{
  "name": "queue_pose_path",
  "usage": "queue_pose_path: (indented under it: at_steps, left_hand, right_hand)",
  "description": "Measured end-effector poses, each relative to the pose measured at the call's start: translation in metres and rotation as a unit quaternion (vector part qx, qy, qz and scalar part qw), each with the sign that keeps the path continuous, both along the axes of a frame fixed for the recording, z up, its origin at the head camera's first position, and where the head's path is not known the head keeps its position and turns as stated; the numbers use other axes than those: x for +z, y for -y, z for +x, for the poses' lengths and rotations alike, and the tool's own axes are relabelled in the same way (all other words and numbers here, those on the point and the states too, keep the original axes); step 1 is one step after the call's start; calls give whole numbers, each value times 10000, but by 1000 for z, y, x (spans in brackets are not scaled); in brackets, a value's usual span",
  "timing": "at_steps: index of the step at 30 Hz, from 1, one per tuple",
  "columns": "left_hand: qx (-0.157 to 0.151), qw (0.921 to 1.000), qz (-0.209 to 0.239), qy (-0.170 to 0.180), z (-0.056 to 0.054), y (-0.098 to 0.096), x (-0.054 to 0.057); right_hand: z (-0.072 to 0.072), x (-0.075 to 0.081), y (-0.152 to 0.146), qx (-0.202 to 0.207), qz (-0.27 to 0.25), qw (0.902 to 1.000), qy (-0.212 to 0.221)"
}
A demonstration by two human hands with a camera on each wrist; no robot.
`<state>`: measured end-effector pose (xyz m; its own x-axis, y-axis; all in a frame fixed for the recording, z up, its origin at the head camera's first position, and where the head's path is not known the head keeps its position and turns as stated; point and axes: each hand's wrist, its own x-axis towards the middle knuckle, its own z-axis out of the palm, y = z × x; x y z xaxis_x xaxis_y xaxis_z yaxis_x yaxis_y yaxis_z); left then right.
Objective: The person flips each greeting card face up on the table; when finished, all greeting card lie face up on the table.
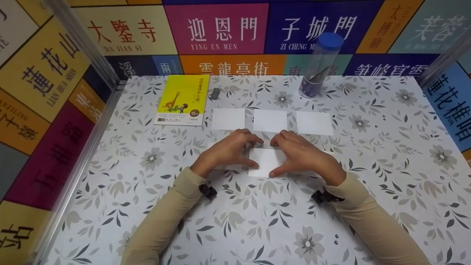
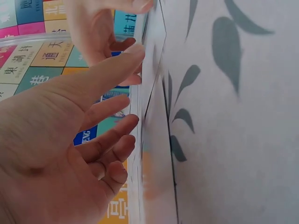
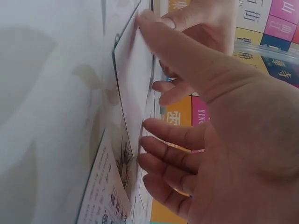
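Note:
A white card lies on the table between the two hands. My left hand is at its left side, the thumb tip over its left edge and the other fingers loosely bent beyond. The right hand rests at the opposite side, its thumb at the near edge and its fingertips beyond the far right corner. In the right wrist view the fingers are spread and slightly bent beside the white card. A second card is partly covered by my left hand. Beside the right hand lies a card with printing and a drawing.
Three white cards form a row behind the hands. A yellow book lies at the back left, with a grey eraser beside it. At the back right stands a clear tube with a blue lid. Floral cloth covers the table.

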<state>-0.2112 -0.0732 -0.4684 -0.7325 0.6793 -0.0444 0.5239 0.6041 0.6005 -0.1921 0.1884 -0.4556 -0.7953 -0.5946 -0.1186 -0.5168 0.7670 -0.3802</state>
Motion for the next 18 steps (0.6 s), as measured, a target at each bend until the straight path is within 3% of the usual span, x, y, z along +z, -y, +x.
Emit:
queue_pose_path:
  at_steps: [10,18]
  left_hand:
    - [-10,9986,-278,453,9,1,0]
    - [-171,9988,-198,417,7,3,0]
  right_hand:
    - [4,-2,-3,-175,-266,9991,290]
    - [5,-1,-1,-117,-165,9998,74]
